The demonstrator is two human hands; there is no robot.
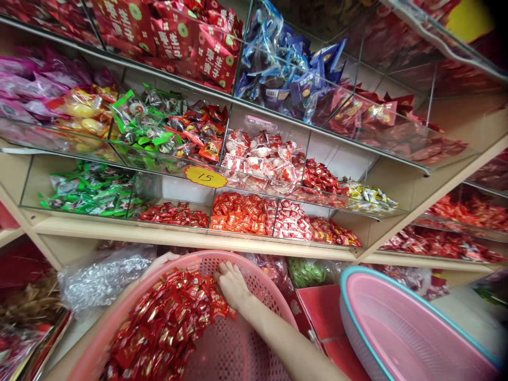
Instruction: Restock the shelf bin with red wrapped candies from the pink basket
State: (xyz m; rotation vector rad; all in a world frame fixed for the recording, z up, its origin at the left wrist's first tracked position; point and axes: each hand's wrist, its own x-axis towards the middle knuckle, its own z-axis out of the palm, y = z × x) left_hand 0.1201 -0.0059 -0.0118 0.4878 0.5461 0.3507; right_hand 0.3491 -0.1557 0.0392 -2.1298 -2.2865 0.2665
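A pink perforated plastic basket (273, 286) is tilted in front of me, with a heap of red-wrapped candies (159, 323) along its left side. My left hand (162, 260) is at the basket's far left rim, closed on it from outside; the rim hides part of the fingers. Inside the basket, my right hand (232, 286) has its fingers curled at the far edge of the heap, on some orange-red candy packets (222, 306). What lies under those fingers is partly hidden.
Shelves with clear-fronted compartments of wrapped candies (240, 211) rise ahead, bearing a yellow price tag (206, 177). At right sits a pink basin (400, 328) with a blue rim, beside a red box (323, 312). A clear plastic bag (101, 278) of silvery pieces lies left.
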